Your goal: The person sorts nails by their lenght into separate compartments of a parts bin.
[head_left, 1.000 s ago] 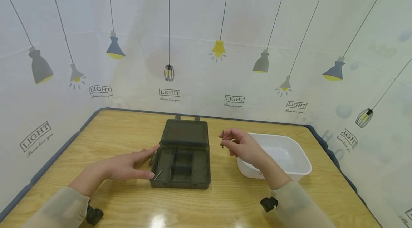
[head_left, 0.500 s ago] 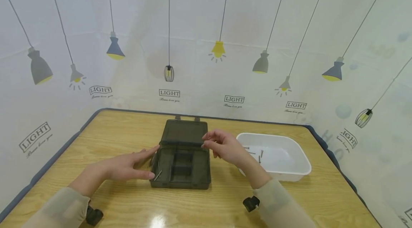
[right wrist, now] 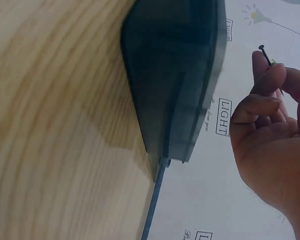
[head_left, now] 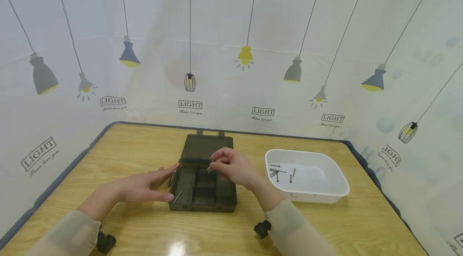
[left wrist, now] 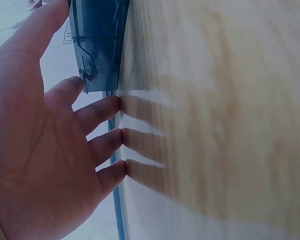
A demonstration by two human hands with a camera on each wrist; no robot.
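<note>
A dark see-through plastic organizer box (head_left: 226, 193) lies on the table with its lid (head_left: 207, 147) folded back. My left hand (head_left: 139, 187) steadies its left side, thumb at the front corner and index finger farther back. In the left wrist view, the other fingertips of that hand rest on the wood. Above the box's middle, my right hand (head_left: 235, 171) pinches a thin metal screw (right wrist: 265, 55) between thumb and fingers. Its flat head shows in the right wrist view. A few screws (head_left: 177, 197) lie in the box's left compartment.
To the right stands a white plastic basin (head_left: 314, 198) with several screws (head_left: 275, 172) lying toward its left end. The wooden table (head_left: 144, 232) has a dark blue edge strip and meets a lamp-printed cloth backdrop (head_left: 220, 19) behind and at the sides.
My right hand has moved left from beside the basin to over the box, carrying the screw. The screws in the basin have come into sight. My left hand has stayed put.
</note>
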